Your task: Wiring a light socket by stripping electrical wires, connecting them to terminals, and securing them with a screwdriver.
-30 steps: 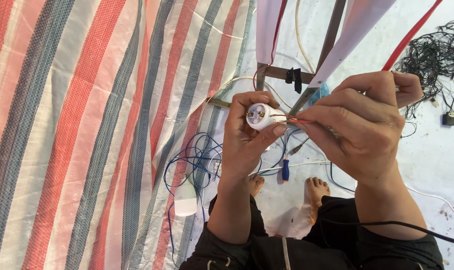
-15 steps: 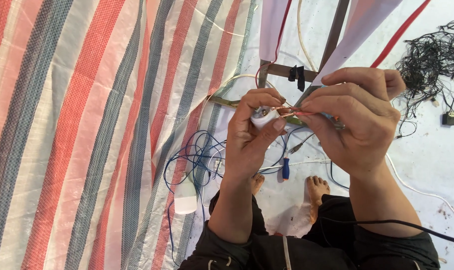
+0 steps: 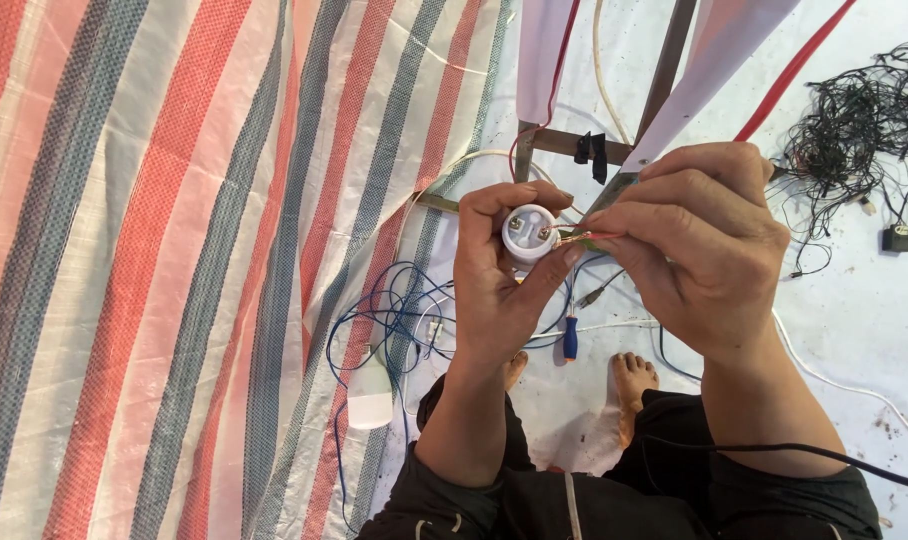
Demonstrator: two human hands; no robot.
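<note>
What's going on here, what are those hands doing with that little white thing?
A person sitting on the floor is wiring a small round white socket. The left hand grips it from below with its two metal screw terminals facing up. The right hand pinches a thin reddish wire and holds its tip at the socket's edge, beside one terminal. Below the hands lie loose blue wires and a blue-handled screwdriver, with a striped tarp to the left and a tangle of black wire at the upper right.

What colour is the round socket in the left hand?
White, with two metal screws; the head view shows the socket in the left hand.
</note>
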